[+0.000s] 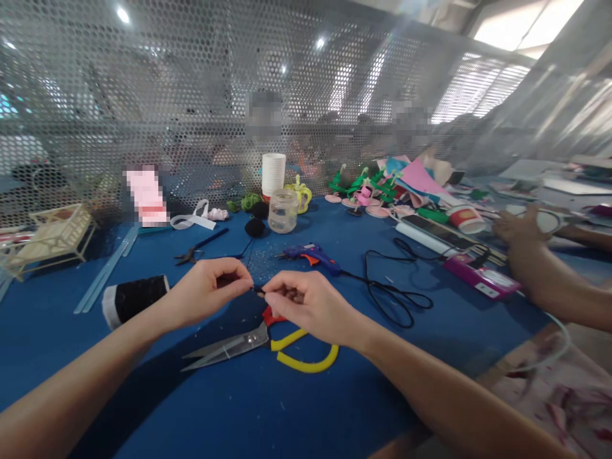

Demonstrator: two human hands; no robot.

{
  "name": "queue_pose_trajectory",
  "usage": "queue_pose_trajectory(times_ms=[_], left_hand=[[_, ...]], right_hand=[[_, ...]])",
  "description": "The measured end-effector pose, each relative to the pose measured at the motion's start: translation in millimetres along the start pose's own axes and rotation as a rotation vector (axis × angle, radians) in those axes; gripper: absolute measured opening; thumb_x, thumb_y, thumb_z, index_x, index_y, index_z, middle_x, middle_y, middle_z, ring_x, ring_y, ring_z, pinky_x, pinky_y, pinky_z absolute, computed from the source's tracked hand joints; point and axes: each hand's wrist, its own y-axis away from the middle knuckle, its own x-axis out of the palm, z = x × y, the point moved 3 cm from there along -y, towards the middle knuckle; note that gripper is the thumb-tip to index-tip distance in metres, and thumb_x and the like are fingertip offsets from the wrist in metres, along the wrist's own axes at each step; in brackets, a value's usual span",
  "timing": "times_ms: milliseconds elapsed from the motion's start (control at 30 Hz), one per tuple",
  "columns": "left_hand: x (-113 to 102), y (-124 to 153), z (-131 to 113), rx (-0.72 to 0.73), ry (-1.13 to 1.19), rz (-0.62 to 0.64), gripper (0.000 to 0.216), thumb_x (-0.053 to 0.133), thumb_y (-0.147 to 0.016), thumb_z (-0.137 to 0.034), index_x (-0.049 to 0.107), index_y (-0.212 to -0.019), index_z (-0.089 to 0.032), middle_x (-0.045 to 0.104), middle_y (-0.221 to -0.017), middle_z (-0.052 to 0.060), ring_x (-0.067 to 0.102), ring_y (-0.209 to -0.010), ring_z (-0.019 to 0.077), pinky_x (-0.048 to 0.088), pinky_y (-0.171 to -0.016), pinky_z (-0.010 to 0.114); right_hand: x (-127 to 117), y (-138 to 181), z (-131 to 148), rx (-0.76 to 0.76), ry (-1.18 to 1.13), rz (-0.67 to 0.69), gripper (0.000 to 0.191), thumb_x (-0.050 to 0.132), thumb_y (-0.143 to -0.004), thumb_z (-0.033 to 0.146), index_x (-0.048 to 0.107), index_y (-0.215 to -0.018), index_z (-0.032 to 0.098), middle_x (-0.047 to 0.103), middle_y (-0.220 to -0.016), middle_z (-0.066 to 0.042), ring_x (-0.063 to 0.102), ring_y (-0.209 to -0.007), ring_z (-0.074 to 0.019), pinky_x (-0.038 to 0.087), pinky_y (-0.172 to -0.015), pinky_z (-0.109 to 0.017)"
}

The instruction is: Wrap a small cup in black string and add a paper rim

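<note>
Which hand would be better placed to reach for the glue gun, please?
Probably the right hand: the glue gun lies just beyond it, farther from the left hand. Both seemingly pinch a small dark piece, though.

Blue tbl [239,421], grey perf'd screen [191,95] along back, bright window [530,25] upper R, few lt spots [123,14].

— Scissors [255,338]?
— Smooth metal blades [229,349], plastic-looking handles [306,367].
— Jar [282,215]?
— Clear, glossy; glass or plastic, undetermined.
— Cups [274,173]?
— Matt, apparently paper.
— Glue gun [321,256]?
— Smooth plastic.
— Screen [191,115]?
— Perforated, metallic sheen.
</note>
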Motion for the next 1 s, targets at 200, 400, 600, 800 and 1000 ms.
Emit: queue_pose_trajectory(times_ms=[200,400,600,800,1000], left_hand=[[16.4,2.4,1.6,0.000,0.061,0.043,0.020,0.047,-0.079,-0.028,0.058,-0.071,-0.013,0.055,-0.063,-0.001,0.046,-0.058,0.0092,0.038,-0.054,0.020],[23.1,10.4,-16.7,0.231,-0.196,-0.071,0.017,0.045,-0.080,-0.015,0.057,-0.068,-0.013,0.054,-0.063,0.000,0.047,-0.057,0.0084,0.036,-0.054,0.018],[7.8,11.3,-24.4,0.320,-0.318,-0.127,0.018,0.044,-0.080,-0.016,0.059,-0.070,-0.013,0.054,-0.064,0.001,0.047,-0.058,0.0090,0.036,-0.053,0.019],[0.3,1.1,-4.0,0.009,-0.025,-0.002,0.017,0.049,-0.076,-0.025,0.059,-0.068,-0.014,0.057,-0.062,-0.001,0.049,-0.057,0.0093,0.039,-0.054,0.019],[16.4,2.5,-2.8,0.045,-0.030,0.014,0.019,0.046,-0.078,-0.025,0.059,-0.070,-0.014,0.056,-0.062,-0.001,0.048,-0.058,0.0096,0.038,-0.054,0.019]], right_hand=[[-6.8,-4.4,-4.9,0.070,-0.105,-0.087,0.005,0.047,-0.079,0.020,0.049,-0.077,0.015,0.056,-0.057,0.002,0.052,-0.050,-0.0078,0.042,-0.050,-0.020],[-5.4,-5.5,-13.4,0.013,0.125,-0.183,0.008,0.047,-0.079,0.019,0.053,-0.077,0.015,0.059,-0.061,0.000,0.055,-0.056,-0.0105,0.042,-0.054,-0.022],[1.5,-0.1,-1.0,-0.130,0.360,-0.041,0.014,0.047,-0.074,0.006,0.056,-0.071,0.016,0.058,-0.059,0.002,0.054,-0.055,-0.0092,0.040,-0.056,-0.020],[3.2,1.7,-0.6,-0.004,0.016,0.056,0.008,0.047,-0.080,0.020,0.053,-0.075,0.016,0.060,-0.062,0.000,0.058,-0.057,-0.0101,0.046,-0.055,-0.021],[-4.9,-2.8,-8.5,0.020,0.021,-0.143,0.010,0.046,-0.080,0.023,0.052,-0.076,0.016,0.059,-0.061,0.000,0.052,-0.051,-0.0089,0.041,-0.048,-0.020]])
